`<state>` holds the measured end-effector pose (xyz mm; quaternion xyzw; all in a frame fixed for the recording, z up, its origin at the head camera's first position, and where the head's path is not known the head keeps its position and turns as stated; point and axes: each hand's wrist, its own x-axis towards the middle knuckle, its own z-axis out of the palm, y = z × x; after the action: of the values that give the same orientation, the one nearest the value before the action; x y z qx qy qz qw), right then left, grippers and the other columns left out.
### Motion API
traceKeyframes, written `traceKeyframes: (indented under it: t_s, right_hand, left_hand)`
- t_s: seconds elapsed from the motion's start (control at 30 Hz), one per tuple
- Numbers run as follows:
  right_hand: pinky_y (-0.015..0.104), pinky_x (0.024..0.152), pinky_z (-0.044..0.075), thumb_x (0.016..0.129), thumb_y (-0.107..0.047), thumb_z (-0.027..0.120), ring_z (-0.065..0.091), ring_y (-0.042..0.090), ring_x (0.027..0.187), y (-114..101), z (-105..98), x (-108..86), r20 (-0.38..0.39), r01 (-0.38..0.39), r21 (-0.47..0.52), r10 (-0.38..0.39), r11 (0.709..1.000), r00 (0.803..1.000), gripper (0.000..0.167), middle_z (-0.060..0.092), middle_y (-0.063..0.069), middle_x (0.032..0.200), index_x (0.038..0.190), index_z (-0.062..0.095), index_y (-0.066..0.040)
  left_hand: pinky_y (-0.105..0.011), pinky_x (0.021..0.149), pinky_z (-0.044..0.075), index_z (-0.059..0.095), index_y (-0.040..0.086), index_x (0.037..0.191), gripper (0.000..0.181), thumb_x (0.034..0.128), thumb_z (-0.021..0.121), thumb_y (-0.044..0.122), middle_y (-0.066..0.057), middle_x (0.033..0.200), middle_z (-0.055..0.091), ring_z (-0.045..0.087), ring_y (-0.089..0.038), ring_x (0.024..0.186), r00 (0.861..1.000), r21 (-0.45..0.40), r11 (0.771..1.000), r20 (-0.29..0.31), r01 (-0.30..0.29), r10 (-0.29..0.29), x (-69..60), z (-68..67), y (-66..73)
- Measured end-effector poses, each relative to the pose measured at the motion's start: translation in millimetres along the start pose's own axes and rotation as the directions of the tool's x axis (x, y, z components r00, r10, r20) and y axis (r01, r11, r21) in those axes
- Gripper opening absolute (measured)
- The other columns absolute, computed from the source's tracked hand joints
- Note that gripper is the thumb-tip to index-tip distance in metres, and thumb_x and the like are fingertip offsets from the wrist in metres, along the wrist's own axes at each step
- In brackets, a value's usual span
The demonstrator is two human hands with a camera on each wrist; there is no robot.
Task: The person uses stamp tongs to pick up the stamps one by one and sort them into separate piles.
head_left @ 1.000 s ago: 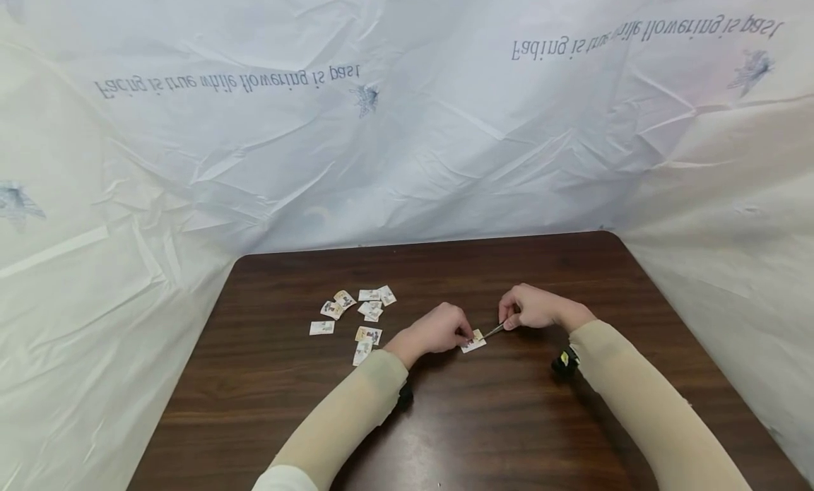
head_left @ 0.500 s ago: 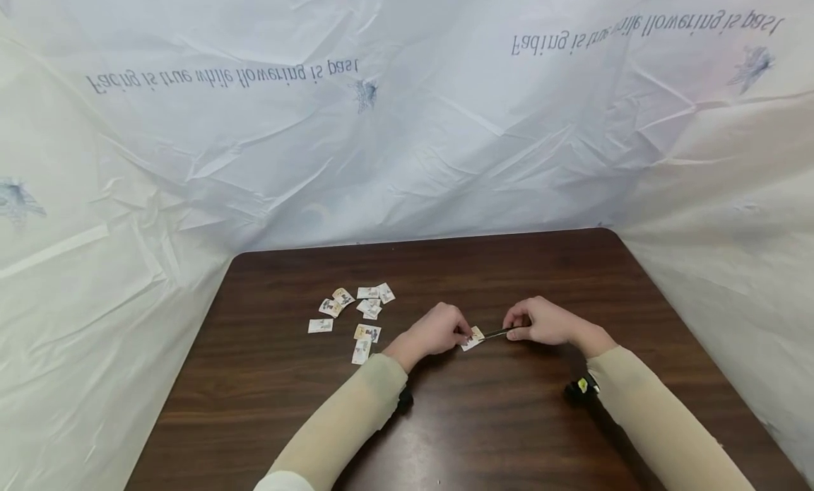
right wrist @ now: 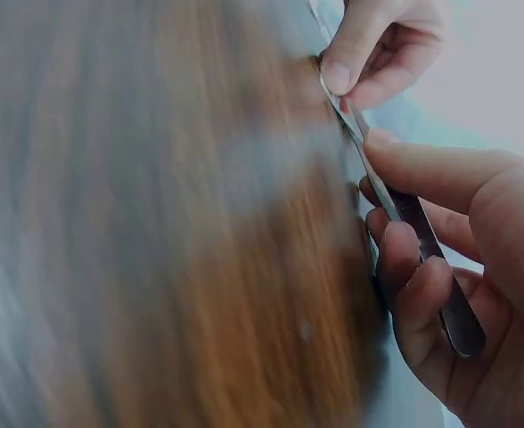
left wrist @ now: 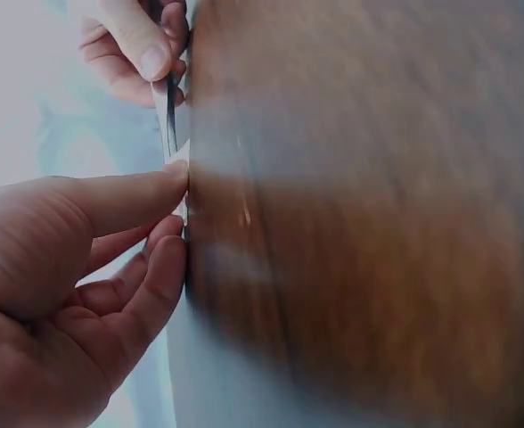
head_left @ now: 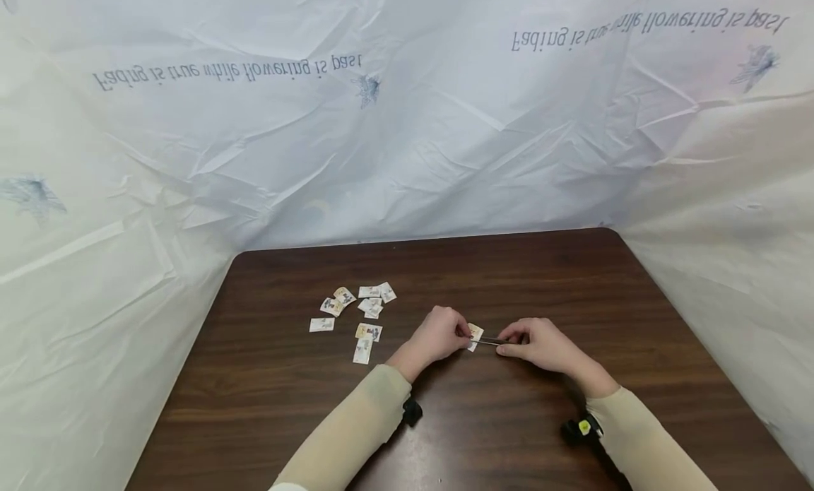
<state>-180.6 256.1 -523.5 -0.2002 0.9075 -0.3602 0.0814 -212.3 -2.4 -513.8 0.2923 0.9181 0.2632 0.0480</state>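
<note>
In the head view my left hand (head_left: 439, 332) pinches the left edge of a small white-and-yellow printed card (head_left: 475, 332) on the table. From the other side, my right hand (head_left: 537, 341) holds metal tweezers (head_left: 491, 341) nearly flat, their tips over the card close to my left fingertips. The right wrist view shows the tweezers (right wrist: 413, 223) between thumb and curled fingers, pointing at the left thumb. In the left wrist view the left thumb (left wrist: 137, 201) hides most of the card; whether the tips grip anything is too small to tell.
Several similar printed cards (head_left: 321, 325) lie scattered, some overlapping, on the left part of the dark wooden table (head_left: 267, 392). A white printed sheet (head_left: 407, 159) hangs around the table's back and sides. Black wrist cameras (head_left: 579, 430) sit beneath both forearms.
My right hand has come down and toward me, swinging the tweezers from a slant to nearly level across the card. The card has turned slightly more upright; my left hand has barely moved.
</note>
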Motion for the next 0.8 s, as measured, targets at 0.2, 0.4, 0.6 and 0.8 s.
traceKeyframes:
  t_s: [0.2, 0.4, 0.6, 0.8]
  right_hand:
    - [0.028, 0.061, 0.047, 0.094, -0.032, 0.085, 0.057, 0.011, 0.067, -5.7, 12.7, -2.8, -0.062, -0.065, 0.053, 0.068, 0.996, 0.996, 0.021, 0.069, -0.006, 0.087, 0.106, 0.081, -0.014]
    - [0.029, 0.062, 0.048, 0.094, -0.029, 0.084, 0.058, 0.014, 0.068, -7.1, 16.9, -6.8, -0.074, -0.094, 0.087, 0.101, 0.992, 0.992, 0.019, 0.069, -0.004, 0.087, 0.107, 0.081, -0.016]
    - [0.029, 0.06, 0.048, 0.095, -0.029, 0.084, 0.059, 0.015, 0.066, -7.4, 18.1, -9.7, -0.06, -0.132, 0.121, 0.14, 0.984, 0.988, 0.015, 0.069, -0.004, 0.085, 0.103, 0.082, -0.017]
    - [0.029, 0.06, 0.048, 0.094, -0.028, 0.084, 0.059, 0.016, 0.065, -8.9, 17.3, -9.2, -0.072, -0.14, 0.129, 0.15, 0.982, 0.986, 0.011, 0.07, -0.005, 0.082, 0.1, 0.081, -0.018]
  left_hand:
    - [-0.017, 0.066, 0.049, 0.085, 0.017, 0.083, 0.008, 0.0875, 0.091, 0.019, 0.014, 0.074, 0.072, 0.059, 0.001, 0.067, 0.998, -0.011, 0.998, -0.039, 0.055, -0.056, -2.5, 2.7, 0.3]
    - [-0.02, 0.064, 0.049, 0.083, 0.016, 0.078, 0.011, 0.0856, 0.091, 0.015, 0.013, 0.071, 0.07, 0.058, -0.003, 0.066, 0.993, -0.064, 0.993, -0.057, 0.097, -0.101, -4.0, 4.8, 4.3]
    - [-0.022, 0.065, 0.051, 0.083, 0.014, 0.077, 0.012, 0.0851, 0.091, 0.014, 0.009, 0.073, 0.071, 0.06, -0.006, 0.067, 0.989, -0.103, 0.986, -0.059, 0.132, -0.139, -5.5, 5.8, 7.6]
    - [-0.021, 0.06, 0.05, 0.082, 0.013, 0.076, 0.012, 0.0848, 0.091, 0.012, 0.009, 0.072, 0.07, 0.059, -0.005, 0.063, 0.981, -0.139, 0.976, -0.079, 0.166, -0.178, -7.2, 4.9, 12.0]
